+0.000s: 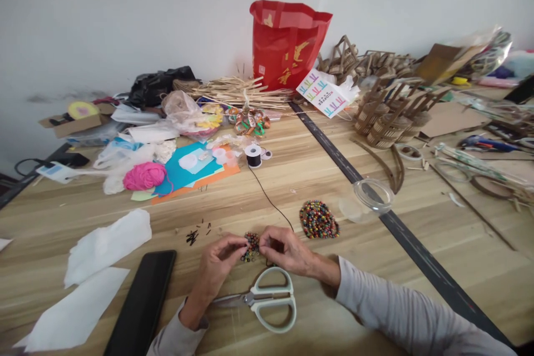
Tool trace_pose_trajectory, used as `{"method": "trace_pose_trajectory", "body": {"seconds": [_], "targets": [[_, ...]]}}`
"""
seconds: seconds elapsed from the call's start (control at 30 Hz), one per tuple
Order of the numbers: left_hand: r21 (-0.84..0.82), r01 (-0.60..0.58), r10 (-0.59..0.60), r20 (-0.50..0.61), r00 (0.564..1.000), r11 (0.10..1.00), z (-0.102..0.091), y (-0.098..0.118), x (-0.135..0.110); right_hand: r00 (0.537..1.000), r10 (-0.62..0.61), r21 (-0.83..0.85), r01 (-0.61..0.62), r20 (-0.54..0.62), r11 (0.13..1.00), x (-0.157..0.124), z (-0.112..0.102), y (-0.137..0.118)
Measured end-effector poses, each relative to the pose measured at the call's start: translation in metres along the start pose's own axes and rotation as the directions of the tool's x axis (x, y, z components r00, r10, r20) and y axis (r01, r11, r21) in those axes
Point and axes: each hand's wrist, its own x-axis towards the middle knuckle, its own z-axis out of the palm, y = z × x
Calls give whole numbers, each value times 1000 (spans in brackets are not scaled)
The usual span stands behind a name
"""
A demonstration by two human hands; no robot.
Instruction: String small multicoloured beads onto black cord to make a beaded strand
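Between my two hands lies a small pile of colourful beads (252, 242) on the wooden table. The fingertips of my left hand (221, 256) are pinched together at the pile's left side; whatever they hold is too small to make out. My right hand (287, 250) is closed in a pinch at the right side, on a thin black cord (267, 196). This cord runs back to a spool of black cord (253, 156), and a bit of it shows below my right fingers. White-handled scissors (271, 299) lie just below both hands.
Right of my hands sits a coil of strung beads (319, 219), near a clear round container (373, 196). Small dark sticks (192, 237) lie to the left, with a black phone (144, 300) and white paper (108, 245). Pink yarn (144, 176) and a red bag (287, 47) are farther back.
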Motion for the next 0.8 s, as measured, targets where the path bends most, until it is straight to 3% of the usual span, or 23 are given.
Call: {"method": "trace_pose_trajectory", "body": {"seconds": [0.8], "targets": [[-16, -8, 9, 68, 998, 1000, 0, 2, 0, 997, -73, -56, 75, 33, 996, 1, 0, 0]]}}
